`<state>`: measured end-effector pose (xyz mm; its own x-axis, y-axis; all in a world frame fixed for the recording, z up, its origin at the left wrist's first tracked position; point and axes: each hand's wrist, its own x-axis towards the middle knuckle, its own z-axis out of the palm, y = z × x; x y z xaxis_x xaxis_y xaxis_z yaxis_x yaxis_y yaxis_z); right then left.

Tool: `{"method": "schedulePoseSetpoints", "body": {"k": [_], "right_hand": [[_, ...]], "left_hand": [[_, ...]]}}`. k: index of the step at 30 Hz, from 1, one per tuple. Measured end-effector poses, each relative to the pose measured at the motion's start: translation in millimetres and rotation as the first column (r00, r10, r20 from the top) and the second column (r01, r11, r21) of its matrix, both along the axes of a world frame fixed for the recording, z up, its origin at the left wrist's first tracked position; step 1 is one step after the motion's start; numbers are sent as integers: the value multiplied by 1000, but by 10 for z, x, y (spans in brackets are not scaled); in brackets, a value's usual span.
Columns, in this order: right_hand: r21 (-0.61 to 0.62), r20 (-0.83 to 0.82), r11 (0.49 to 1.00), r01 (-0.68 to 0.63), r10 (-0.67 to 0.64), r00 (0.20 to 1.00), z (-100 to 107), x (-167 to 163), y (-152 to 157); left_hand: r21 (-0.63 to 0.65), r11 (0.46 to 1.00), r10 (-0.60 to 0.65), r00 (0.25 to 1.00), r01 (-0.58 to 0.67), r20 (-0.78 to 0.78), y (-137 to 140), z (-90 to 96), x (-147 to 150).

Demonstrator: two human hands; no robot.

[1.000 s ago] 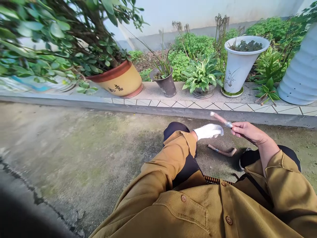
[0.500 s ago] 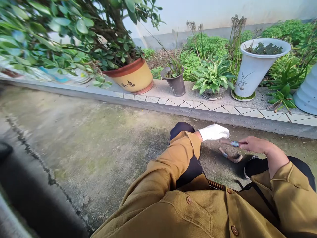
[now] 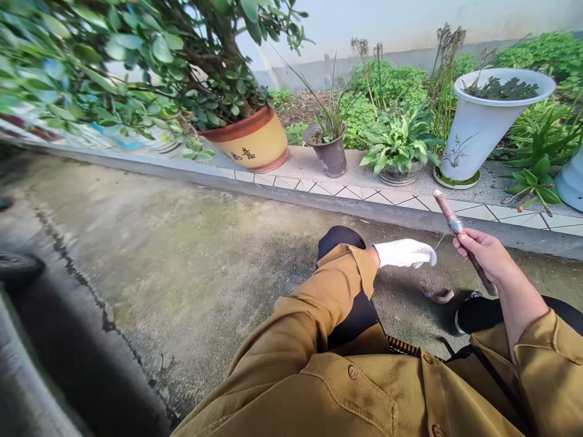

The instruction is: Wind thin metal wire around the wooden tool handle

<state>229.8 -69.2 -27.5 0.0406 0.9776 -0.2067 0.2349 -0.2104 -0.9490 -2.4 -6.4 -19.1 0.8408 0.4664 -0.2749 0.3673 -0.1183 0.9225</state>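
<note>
Upper left of the frame, a leafy shrub (image 3: 136,60) fills a yellow pot (image 3: 248,141) on the tiled ledge (image 3: 319,188). Next along stand a small dark pot (image 3: 331,156) with thin grassy blades, then a low bowl (image 3: 397,175) of broad green leaves.

At centre right your left hand (image 3: 405,253), in a white glove, hangs with its fingers loosely curled; you seem to pinch the end of a thin thread (image 3: 439,241) that runs up to the stick, though I cannot tell for sure. Keep that thread taut and your gloved hand steady while you work, and hold the stick firmly so it does not roll in your grip.

Just below on the concrete ground (image 3: 182,255) lies a curved brown piece (image 3: 441,295).

Your bare right hand (image 3: 485,255) has its fingers wrapped round a reddish stick (image 3: 450,218) with a silver band, tilted up and to the left.

Upper right, a tall white vase-shaped pot (image 3: 483,124) holds dark low foliage.
</note>
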Motion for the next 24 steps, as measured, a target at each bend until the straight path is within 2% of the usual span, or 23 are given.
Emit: {"method": "schedulePoseSetpoints", "body": {"k": [2,4,6,7,8,10,11,12,13,14,15,16,18,19,20,22,24], "right_hand": [[-28,308,999,34,-23,951,-110,48,48],[-75,609,997,9,39,792,-179,77,67],[-184,744,978,-101,206,636,-192,70,46],[-263,738,945,-194,327,590,-178,54,21],[-351,683,886,-303,464,564,-153,35,-12],[-492,438,693,-526,720,538,-77,-1,-87],[-511,281,594,-622,799,532,-31,-10,-122],[-491,134,523,-697,836,532,17,-12,-152],[-441,23,505,-742,833,553,64,-5,-175],[-372,-44,540,-755,802,595,107,7,-189],[-289,-69,619,-730,748,661,145,23,-195],[-203,-71,720,-663,665,744,174,39,-193],[-59,-81,893,-447,442,893,196,62,-168],[-12,-93,944,-330,327,940,185,68,-147],[13,-98,974,-227,227,969,161,72,-121],[5,-55,997,-75,75,996,74,84,-59],[-37,103,999,18,-14,995,-36,107,-1]], "left_hand": [[63,989,-139,989,136,47,35,-39,-13],[156,969,-199,979,190,43,72,-102,-23],[225,954,-206,978,198,12,99,-178,-27],[260,944,-211,978,203,3,106,-215,-25],[288,936,-210,978,201,2,107,-250,-21],[288,935,-221,975,206,21,97,-304,-5],[253,943,-231,972,215,38,90,-322,6],[195,956,-234,970,218,61,83,-335,16],[129,968,-227,970,215,84,80,-342,26],[74,976,-210,972,203,103,81,-345,34],[34,983,-184,976,181,115,86,-344,40],[6,988,-155,980,155,123,95,-340,43],[-22,991,-125,984,129,128,117,-323,43],[-27,991,-127,984,132,124,124,-309,41],[-35,989,-136,984,141,114,127,-291,38],[-52,984,-165,983,170,86,116,-242,33],[-62,981,-183,982,186,48,86,-174,29]]}}
